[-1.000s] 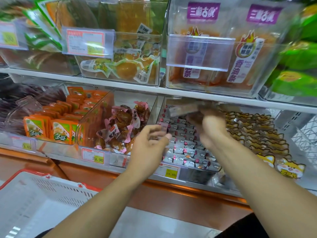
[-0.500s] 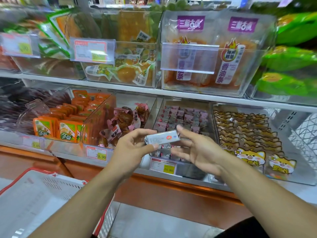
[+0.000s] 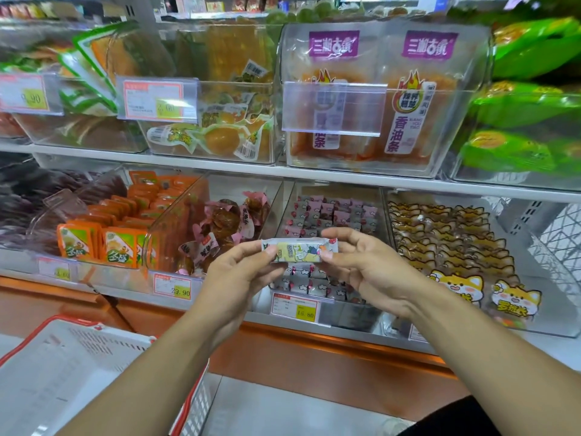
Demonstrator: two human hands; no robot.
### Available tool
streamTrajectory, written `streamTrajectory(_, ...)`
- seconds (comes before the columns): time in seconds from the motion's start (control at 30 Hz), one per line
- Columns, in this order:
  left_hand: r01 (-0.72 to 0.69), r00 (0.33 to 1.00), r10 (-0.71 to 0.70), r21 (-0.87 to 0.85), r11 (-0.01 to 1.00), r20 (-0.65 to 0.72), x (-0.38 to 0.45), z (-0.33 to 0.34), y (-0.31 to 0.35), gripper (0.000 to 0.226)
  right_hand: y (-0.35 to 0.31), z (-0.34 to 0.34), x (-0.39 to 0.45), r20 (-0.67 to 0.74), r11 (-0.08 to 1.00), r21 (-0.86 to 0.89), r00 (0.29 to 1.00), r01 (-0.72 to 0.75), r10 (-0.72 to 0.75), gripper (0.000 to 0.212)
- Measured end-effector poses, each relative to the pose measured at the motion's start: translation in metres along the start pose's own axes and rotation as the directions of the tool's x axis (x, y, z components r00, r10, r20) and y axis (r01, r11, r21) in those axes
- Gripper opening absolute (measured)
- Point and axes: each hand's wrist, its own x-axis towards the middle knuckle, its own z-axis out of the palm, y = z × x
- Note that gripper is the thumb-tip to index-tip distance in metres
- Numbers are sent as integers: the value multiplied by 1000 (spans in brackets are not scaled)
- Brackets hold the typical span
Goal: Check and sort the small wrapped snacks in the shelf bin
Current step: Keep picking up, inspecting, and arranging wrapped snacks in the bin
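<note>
One view only, from a head-worn wide-angle camera; no second view exists to share coverage. The camera stands in front of a shop shelf unit, facing it nearly square and tilted slightly downward. The upper shelf edge point(image 3: 220, 166) runs across the frame just above centre, bowed by lens distortion toward the corners. The lower row of clear bins point(image 3: 338, 212) sits at centre, near enough that price tags point(image 3: 172, 286) are partly legible. Both forearms enter from 5 and 7 o'clock, so the shelf lies within arm's reach. A white basket with red rim point(image 3: 78, 357) occupies 8 o'clock, below the camera. Floor shows at 6 o'clock.
</note>
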Motion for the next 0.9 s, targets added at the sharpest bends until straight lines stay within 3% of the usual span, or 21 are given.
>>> streamTrajectory(0.2,-73,995,64,113,991,80,-1,2,-5,47,1,1,-2,1,988,-12,988,-152,152,48)
streamTrajectory(0.33,49,992,-49,5,999,114,-3,7,-1,58,2,-4,-1,6,996,-84,1000,-9,10,45)
streamTrajectory(0.5,115,991,-119,54,992,62,-3,10,-3,38,6,-6,-1,27,909,-380,984,174,-177,40)
streamTrajectory(0.6,24,998,-28,87,996,53,-2,8,-4,38,5,-8,1,25,947,-287,989,145,-143,50)
streamTrajectory(0.67,-75,997,66,208,975,48,-2,7,-6,33,3,-8,2,37,993,-119,999,22,-18,59)
streamTrajectory(0.73,-172,985,159,319,932,65,-1,7,-9,31,2,-7,1,29,994,-69,996,-80,82,61)
streamTrajectory(0.9,-377,922,358,544,750,145,1,11,-18,34,5,-2,7,-85,996,-11,992,-92,91,43)
